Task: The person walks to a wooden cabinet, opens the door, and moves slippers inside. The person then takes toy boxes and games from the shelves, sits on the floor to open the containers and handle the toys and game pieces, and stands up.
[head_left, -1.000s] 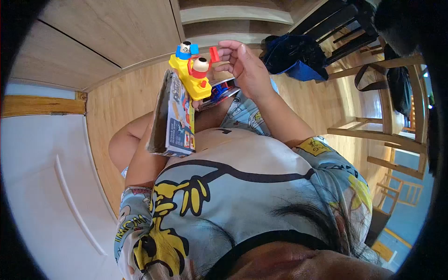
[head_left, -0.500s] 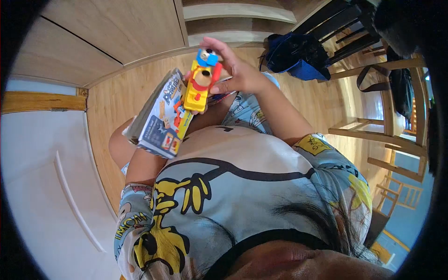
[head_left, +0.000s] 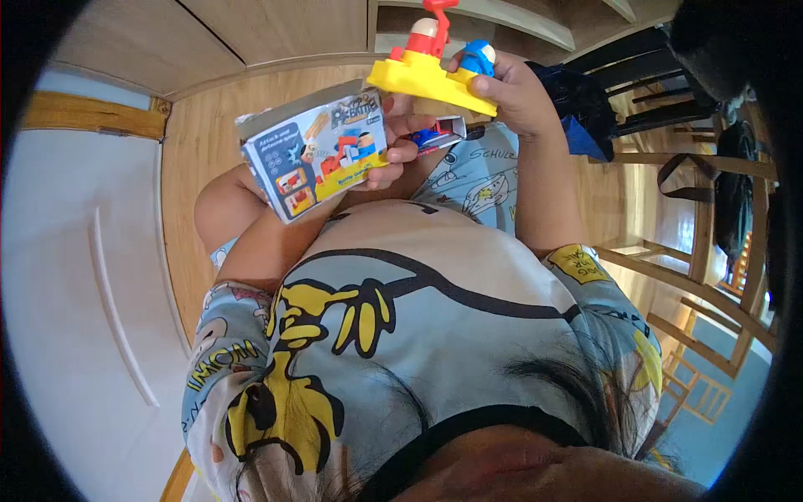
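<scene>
My right hand (head_left: 519, 92) grips one end of a yellow plastic toy (head_left: 431, 84) with a blue figure, a red-bodied figure and a red upright part on it. The hand is closed around the blue figure's end, with the toy raised near the top of the view. Below and left of it, my left hand (head_left: 400, 151) is wrapped round a printed toy box (head_left: 322, 151). The box is tilted, showing pictures of the toy, and its upper edge looks worn.
Past my left fingers, a small open box (head_left: 443, 134) with blue and red contents lies near my leg. Cabinets (head_left: 293, 38) stand ahead and a white panel (head_left: 75, 276) is on the left. At right are a wooden chair (head_left: 694, 251) and a dark bag (head_left: 577, 100).
My right hand has moved up and right, carrying the toy away from the box and turning it side-on. The box has turned so its printed face shows more fully.
</scene>
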`<state>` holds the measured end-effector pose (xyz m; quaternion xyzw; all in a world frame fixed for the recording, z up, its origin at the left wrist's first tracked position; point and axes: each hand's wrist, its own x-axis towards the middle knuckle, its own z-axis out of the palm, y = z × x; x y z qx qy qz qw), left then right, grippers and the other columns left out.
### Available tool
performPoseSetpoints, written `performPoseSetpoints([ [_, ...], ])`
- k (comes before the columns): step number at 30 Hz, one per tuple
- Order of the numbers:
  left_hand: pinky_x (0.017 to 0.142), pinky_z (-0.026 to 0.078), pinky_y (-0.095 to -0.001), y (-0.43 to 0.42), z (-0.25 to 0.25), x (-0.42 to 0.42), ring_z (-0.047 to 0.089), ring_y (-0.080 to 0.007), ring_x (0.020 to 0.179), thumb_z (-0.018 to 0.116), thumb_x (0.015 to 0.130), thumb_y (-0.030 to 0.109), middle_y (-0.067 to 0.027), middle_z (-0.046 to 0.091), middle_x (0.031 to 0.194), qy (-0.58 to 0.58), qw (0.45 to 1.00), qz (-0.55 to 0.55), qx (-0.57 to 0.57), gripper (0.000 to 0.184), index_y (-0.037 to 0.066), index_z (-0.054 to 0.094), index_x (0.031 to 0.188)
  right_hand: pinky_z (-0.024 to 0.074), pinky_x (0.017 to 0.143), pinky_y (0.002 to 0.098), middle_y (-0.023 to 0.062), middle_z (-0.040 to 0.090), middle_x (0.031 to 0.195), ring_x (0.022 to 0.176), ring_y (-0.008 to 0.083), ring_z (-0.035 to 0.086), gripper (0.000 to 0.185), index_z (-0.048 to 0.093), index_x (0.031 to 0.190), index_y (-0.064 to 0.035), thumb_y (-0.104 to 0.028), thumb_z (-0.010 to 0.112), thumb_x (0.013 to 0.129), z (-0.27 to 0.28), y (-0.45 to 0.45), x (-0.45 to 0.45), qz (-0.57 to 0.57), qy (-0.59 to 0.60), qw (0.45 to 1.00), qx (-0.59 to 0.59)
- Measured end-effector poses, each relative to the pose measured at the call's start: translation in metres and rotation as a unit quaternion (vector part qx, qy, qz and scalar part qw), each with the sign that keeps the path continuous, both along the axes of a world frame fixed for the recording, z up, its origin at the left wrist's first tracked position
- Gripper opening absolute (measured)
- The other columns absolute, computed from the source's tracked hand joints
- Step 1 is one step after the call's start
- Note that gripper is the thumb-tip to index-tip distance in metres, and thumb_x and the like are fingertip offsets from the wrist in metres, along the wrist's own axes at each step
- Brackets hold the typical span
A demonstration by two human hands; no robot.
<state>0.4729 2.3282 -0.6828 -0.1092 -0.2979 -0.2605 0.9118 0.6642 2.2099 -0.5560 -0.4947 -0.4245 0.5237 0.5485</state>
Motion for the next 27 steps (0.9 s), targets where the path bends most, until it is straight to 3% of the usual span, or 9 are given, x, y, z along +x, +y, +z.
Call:
performPoseSetpoints([
  [2, 0.075, 0.051, -0.0404, -0.002, 0.016, -0.002, 0.056, -0.0339, 0.081, 0.047, 0.091, 0.046, -0.0218, 0.041, 0.122, 0.034, 0.998, 0.046, 0.018, 0.073, 0.008, 0.018, 0.146, 0.0478, 0.081, 0.0251, 0.0027, 0.064, 0.095, 0.087, 0.0099, 0.059, 0.039, 0.06, 0.109, -0.002, -0.021, 0.074, 0.078, 0.004, 0.01, -0.011, 0.014, -0.031, 0.999, 0.025],
  [6, 0.073, 0.051, -0.0422, -0.002, 0.016, -0.002, 0.056, -0.0353, 0.086, 0.048, 0.09, 0.047, -0.0183, 0.043, 0.105, 0.039, 0.999, 0.004, 0.034, 0.073, 0.01, 0.02, 0.146, 0.0467, 0.083, 0.0256, 0.0043, 0.061, 0.1, 0.092, 0.011, 0.058, 0.043, 0.056, 0.113, -0.0024, -0.02, 0.074, 0.078, 0.019, 0.038, -0.038, 0.078, -0.122, 0.988, 0.057],
  [9, 0.063, 0.048, -0.0381, -0.006, 0.025, -0.012, 0.05, -0.0373, 0.079, 0.043, 0.088, 0.057, -0.0228, 0.038, 0.129, 0.076, 0.992, 0.065, 0.079, 0.076, 0.008, 0.022, 0.143, 0.046, 0.084, 0.025, 0.0036, 0.06, 0.1, 0.093, 0.0105, 0.057, 0.044, 0.053, 0.117, -0.0027, -0.016, 0.072, 0.08, 0.023, 0.057, -0.057, 0.103, -0.168, 0.98, 0.04],
  [10, 0.059, 0.048, -0.0356, -0.016, 0.047, -0.024, 0.044, -0.0325, 0.089, 0.044, 0.086, 0.062, -0.0231, 0.037, 0.131, 0.146, 0.963, 0.198, 0.112, 0.07, 0.007, 0.042, 0.129, 0.0462, 0.084, 0.0249, 0.0035, 0.06, 0.099, 0.092, 0.0108, 0.057, 0.045, 0.053, 0.116, -0.0029, -0.019, 0.073, 0.08, 0.018, 0.064, -0.059, 0.102, -0.18, 0.978, 0.032],
  [13, 0.057, 0.047, -0.0348, -0.016, 0.05, -0.03, 0.039, -0.0321, 0.094, 0.042, 0.086, 0.062, -0.0234, 0.032, 0.141, 0.143, 0.974, 0.152, 0.086, 0.064, 0.01, 0.048, 0.124, 0.047, 0.082, 0.0254, 0.0041, 0.06, 0.098, 0.091, 0.0115, 0.057, 0.049, 0.053, 0.116, -0.0033, -0.024, 0.075, 0.078, 0.009, 0.076, -0.068, 0.095, -0.215, 0.972, 0.027],
  [18, 0.058, 0.047, -0.0329, -0.012, 0.037, -0.028, 0.043, -0.0305, 0.086, 0.041, 0.085, 0.066, -0.0237, 0.039, 0.132, 0.149, 0.978, 0.122, 0.078, 0.072, 0.011, 0.043, 0.131, 0.0483, 0.078, 0.0266, 0.0063, 0.061, 0.097, 0.09, 0.0133, 0.058, 0.054, 0.053, 0.115, -0.0033, -0.029, 0.078, 0.075, -0.001, 0.074, -0.076, 0.047, -0.278, 0.959, 0.019],
  [20, 0.058, 0.047, -0.0325, -0.005, 0.031, -0.024, 0.048, -0.0311, 0.078, 0.041, 0.084, 0.067, -0.0225, 0.043, 0.117, 0.085, 0.981, 0.091, 0.147, 0.079, 0.01, 0.033, 0.139, 0.0486, 0.077, 0.0269, 0.0074, 0.062, 0.098, 0.09, 0.0145, 0.058, 0.056, 0.053, 0.115, -0.0031, -0.031, 0.079, 0.074, -0.01, 0.075, -0.075, 0.024, -0.296, 0.954, 0.04],
  [23, 0.056, 0.048, -0.0328, -0.011, 0.035, -0.026, 0.052, -0.0324, 0.071, 0.041, 0.084, 0.067, -0.0199, 0.044, 0.106, 0.127, 0.973, 0.128, 0.146, 0.085, 0.008, 0.025, 0.144, 0.0485, 0.078, 0.0271, 0.0075, 0.062, 0.098, 0.09, 0.0151, 0.058, 0.058, 0.054, 0.115, -0.003, -0.033, 0.08, 0.073, -0.008, 0.074, -0.078, -0.002, -0.283, 0.959, -0.007],
  [27, 0.053, 0.047, -0.0322, 0.0, 0.026, -0.016, 0.054, -0.0331, 0.076, 0.041, 0.084, 0.067, -0.0207, 0.044, 0.11, 0.107, 0.969, 0.076, 0.212, 0.085, 0.008, 0.027, 0.143, 0.0482, 0.079, 0.0275, 0.0078, 0.062, 0.097, 0.09, 0.0154, 0.058, 0.059, 0.054, 0.115, -0.0029, -0.034, 0.08, 0.072, -0.009, 0.073, -0.077, -0.001, -0.282, 0.959, -0.02],
])
